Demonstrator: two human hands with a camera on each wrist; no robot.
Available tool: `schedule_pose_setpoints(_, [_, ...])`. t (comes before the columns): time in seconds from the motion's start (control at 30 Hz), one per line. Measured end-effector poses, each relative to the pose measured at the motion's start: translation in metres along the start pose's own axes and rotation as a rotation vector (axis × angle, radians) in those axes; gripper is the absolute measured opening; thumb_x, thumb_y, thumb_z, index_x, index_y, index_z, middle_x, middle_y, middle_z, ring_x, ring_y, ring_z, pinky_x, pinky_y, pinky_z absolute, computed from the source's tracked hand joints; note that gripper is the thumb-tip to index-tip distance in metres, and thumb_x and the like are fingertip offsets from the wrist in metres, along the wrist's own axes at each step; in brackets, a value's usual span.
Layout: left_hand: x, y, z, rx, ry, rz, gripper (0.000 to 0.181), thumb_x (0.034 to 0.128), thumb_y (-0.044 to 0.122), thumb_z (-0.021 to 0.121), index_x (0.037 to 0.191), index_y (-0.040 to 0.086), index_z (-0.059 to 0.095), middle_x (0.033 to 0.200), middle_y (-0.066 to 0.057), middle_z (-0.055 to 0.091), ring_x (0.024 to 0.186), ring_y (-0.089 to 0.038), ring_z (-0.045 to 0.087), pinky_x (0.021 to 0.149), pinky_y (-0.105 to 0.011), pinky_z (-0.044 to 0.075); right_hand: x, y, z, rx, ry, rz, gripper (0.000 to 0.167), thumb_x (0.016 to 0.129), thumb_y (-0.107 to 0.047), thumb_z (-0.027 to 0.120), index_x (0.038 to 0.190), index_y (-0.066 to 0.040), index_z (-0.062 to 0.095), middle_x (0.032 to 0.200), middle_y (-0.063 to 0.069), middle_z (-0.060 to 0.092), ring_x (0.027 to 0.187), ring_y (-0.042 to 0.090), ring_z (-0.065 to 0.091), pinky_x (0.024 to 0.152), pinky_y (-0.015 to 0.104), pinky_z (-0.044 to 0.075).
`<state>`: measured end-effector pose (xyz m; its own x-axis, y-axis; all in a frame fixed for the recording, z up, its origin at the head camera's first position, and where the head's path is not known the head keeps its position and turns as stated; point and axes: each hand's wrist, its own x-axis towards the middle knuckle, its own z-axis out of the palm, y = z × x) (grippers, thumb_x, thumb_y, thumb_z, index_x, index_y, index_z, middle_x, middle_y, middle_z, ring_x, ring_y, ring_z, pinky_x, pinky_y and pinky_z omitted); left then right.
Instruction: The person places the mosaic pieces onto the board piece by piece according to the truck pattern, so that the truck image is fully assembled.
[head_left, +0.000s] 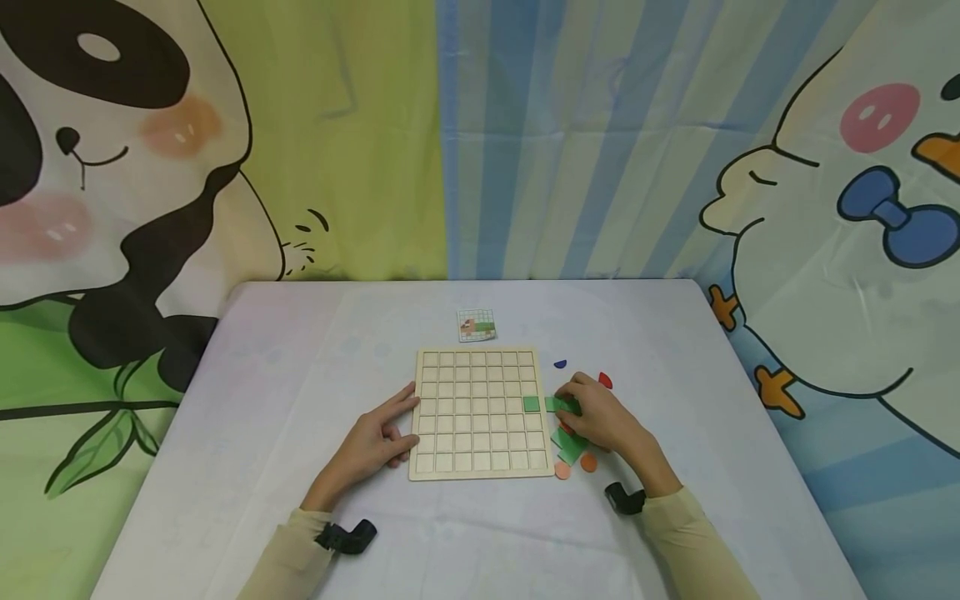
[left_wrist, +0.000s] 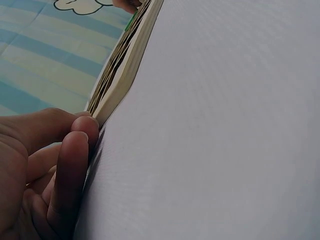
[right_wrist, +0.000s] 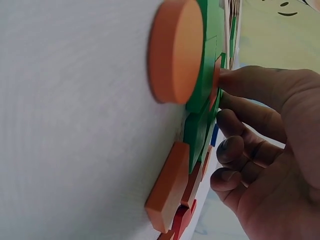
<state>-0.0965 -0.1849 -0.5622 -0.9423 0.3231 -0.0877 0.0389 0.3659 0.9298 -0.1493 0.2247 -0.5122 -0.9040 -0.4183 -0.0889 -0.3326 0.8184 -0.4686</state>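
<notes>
A pale wooden grid board (head_left: 480, 476) lies on the table with one green square (head_left: 531, 404) in a cell near its right edge. My left hand (head_left: 382, 429) rests against the board's left edge, thumb and index finger spread along it. In the left wrist view, fingertips (left_wrist: 75, 145) touch the board's corner. Over the loose pieces right of the board, my right hand (head_left: 600, 412) has bent fingers. Its thumb and index finger touch green pieces (right_wrist: 200, 125) and an orange-red piece (right_wrist: 215, 80). Whether it pinches one is unclear.
Behind the board lies a small picture card (head_left: 476, 326) with a grid pattern. Around the pile are a blue half-round piece (head_left: 560, 364), a red piece (head_left: 605, 381) and orange discs (head_left: 588, 462). Printed curtains stand behind the white table (head_left: 300, 333).
</notes>
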Motion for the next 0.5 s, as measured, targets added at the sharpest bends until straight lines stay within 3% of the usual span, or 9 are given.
schedule_pose_setpoints(0.5, [-0.0001, 0.0013, 0.0001, 0.011, 0.005, 0.002, 0.074, 0.0952, 0.006, 0.077, 0.162, 0.007, 0.044, 0.177, 0.000, 0.028, 0.058, -0.013, 0.068, 0.052, -0.030, 0.058, -0.0028, -0.0002, 0.0005, 0.001, 0.027, -0.015, 0.028, 0.094, -0.017, 0.080, 0.118, -0.003, 0.076, 0.109, 0.005, 0.066, 0.089, 0.012, 0.058, 0.077, 0.025, 0.055])
